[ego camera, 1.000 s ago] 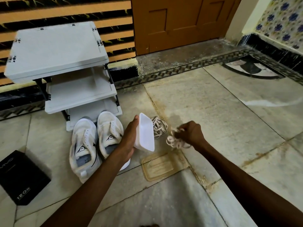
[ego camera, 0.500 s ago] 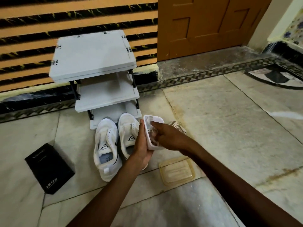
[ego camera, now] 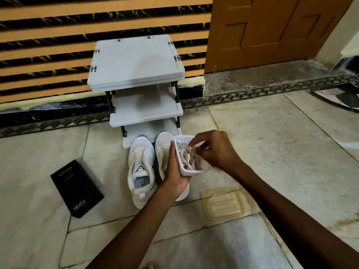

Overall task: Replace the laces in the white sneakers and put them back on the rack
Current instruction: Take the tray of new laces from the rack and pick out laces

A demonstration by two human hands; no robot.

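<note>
The left hand (ego camera: 175, 171) gripped a small white container (ego camera: 192, 173) from its left side, the thumb lying along the left wall and the palm under the near end, and held it up off the floor (ego camera: 272, 152) with its open top turned to the head camera. The right hand (ego camera: 215, 150) reached over the container's right rim with its fingers curled. Its fingertips (ego camera: 196, 141) pinched a strand of the laces (ego camera: 187, 159), which sat bunched in a loose off-white tangle inside the container. The two hands were close together and met at the container, and both bare forearms came in from the bottom of the view.

The white sneakers (ego camera: 141, 167) stood side by side on the floor with their toes towards the rack (ego camera: 136, 61), just in front of its lowest shelf. The sneaker on the right was partly hidden behind the left hand and the container. Whether either shoe was laced could not be told. The rack was pale grey with three tiers on dark posts, and it stood against a wall of orange and black stripes (ego camera: 48, 35).

A translucent yellowish lid (ego camera: 223, 203) lay flat on the floor just below the container, beside the right forearm. A black box (ego camera: 76, 188) with pale lettering lay on the floor to the left of the sneakers, apart from them. A brown wooden door (ego camera: 272, 30) filled the upper right.
</note>
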